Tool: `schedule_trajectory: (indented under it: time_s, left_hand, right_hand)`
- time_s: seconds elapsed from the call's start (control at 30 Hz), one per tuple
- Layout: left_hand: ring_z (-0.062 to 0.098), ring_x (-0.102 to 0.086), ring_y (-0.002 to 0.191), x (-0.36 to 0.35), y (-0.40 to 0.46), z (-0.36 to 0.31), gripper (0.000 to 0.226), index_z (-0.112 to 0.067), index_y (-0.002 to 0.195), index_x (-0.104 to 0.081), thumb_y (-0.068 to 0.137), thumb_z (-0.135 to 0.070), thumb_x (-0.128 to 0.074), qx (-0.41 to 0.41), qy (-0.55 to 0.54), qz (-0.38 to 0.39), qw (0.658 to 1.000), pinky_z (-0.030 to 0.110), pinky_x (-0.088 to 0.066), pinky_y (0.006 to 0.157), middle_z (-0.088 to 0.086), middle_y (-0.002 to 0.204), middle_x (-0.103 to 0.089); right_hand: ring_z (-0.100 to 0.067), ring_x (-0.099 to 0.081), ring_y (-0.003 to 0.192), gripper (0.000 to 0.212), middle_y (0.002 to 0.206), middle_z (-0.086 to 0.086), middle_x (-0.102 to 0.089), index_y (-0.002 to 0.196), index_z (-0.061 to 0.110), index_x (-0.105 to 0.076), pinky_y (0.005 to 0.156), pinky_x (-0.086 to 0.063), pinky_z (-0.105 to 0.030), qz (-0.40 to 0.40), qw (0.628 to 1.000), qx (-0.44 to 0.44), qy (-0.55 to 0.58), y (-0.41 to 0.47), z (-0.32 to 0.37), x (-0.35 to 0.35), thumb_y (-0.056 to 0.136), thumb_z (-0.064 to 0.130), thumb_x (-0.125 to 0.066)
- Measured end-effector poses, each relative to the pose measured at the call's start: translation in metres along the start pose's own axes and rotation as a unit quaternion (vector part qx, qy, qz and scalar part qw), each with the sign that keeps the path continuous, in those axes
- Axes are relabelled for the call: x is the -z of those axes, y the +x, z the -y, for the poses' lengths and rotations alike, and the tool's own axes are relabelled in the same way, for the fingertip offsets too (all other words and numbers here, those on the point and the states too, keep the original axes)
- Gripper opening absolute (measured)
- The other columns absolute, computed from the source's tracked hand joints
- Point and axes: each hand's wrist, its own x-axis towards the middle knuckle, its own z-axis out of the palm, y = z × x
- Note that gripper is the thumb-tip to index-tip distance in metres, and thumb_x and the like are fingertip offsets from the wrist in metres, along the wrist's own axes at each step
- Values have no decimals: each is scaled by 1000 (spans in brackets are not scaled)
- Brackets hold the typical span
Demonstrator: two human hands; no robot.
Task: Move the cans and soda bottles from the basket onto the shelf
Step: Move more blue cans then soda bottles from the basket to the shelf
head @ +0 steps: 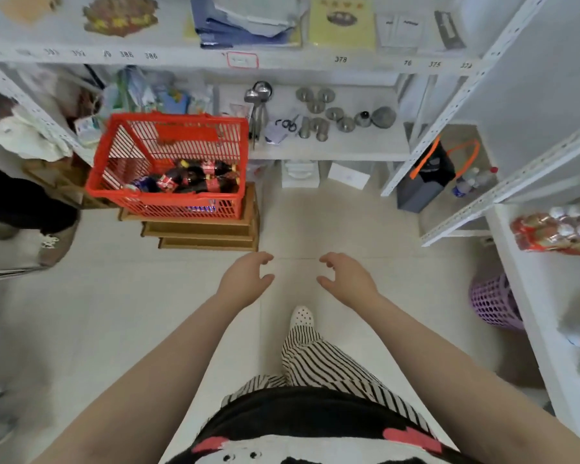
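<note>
A red plastic basket (121,192) stands on a stack of wooden boards at the left, in front of the white shelf (332,152). Inside lie several dark soda bottles with red labels (195,177) and a blue can (143,185). My left hand (246,279) and my right hand (347,277) hover over the floor, well below and to the right of the basket. Both hands hold nothing, fingers curled and apart.
The middle shelf carries metal lids and cups (329,115), ladles (258,95) and scissors. A dark bag with orange handles (429,175) and water bottles (466,185) sit in the corner. A purple basket (493,303) stands on the floor right. Another person's legs (24,209) are at left.
</note>
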Motion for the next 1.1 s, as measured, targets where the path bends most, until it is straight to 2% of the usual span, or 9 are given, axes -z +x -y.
schedule_trajectory:
  time_s: [0.17, 0.4, 0.53, 0.67, 0.87, 1.0, 1.1]
  left_hand:
    - [19, -52, 122, 49, 47, 26, 43, -22, 132, -53, 90, -26, -59, 50, -19, -24, 998, 35, -44, 99, -4, 133, -57]
    - [19, -54, 121, 124, 105, 63, 44, -19, 132, -54, 88, -23, -62, 102, -49, -66, 991, 29, -42, 94, -1, 131, -60]
    - [20, -54, 121, 152, 132, 91, 46, -18, 133, -53, 88, -20, -62, 122, -58, -64, 989, 28, -41, 95, 2, 132, -59]
    - [21, -54, 121, 183, 173, 121, 45, -16, 130, -56, 86, -20, -61, 119, -42, -53, 991, 30, -41, 98, 3, 133, -59]
    - [22, -53, 123, 233, 238, 173, 47, -15, 134, -52, 88, -23, -62, 74, -25, 34, 996, 34, -41, 101, 4, 135, -57]
    - [21, -53, 123, 271, 279, 214, 47, -16, 133, -52, 88, -23, -63, 30, 17, 93, 995, 35, -42, 101, 3, 135, -57]
    - [20, -56, 119, 293, 308, 244, 47, -18, 132, -53, 87, -27, -64, 1, 69, 143, 987, 37, -45, 101, 1, 132, -59]
  right_hand:
    - [-19, -55, 117, 47, 129, -2, -57, 133, 20, -52, 94, -43, -32, 13, 999, 42, 3, 84, 46, 17, 88, 32, -62]
    - [-23, -55, 119, 47, 131, -4, -58, 133, 18, -52, 94, -43, -34, 52, 992, 107, -28, 185, 126, 52, 89, 30, -62]
    - [-24, -58, 111, 45, 120, -3, -62, 124, 18, -58, 89, -47, -35, 54, 990, 130, -15, 230, 163, 54, 83, 34, -67]
    - [-22, -58, 112, 48, 124, -2, -61, 126, 19, -56, 92, -48, -36, 59, 991, 122, -10, 269, 196, 47, 82, 37, -67]
    - [-22, -57, 112, 47, 125, -4, -60, 126, 18, -55, 94, -48, -37, 65, 996, 52, 2, 319, 245, 18, 84, 33, -67]
    - [-25, -56, 115, 45, 126, -6, -59, 127, 15, -55, 93, -46, -35, 67, 997, -18, 36, 337, 279, 1, 85, 29, -65]
    - [-24, -57, 116, 51, 126, -5, -60, 128, 18, -54, 93, -45, -34, 58, 995, -61, 53, 348, 294, -11, 82, 33, -68]
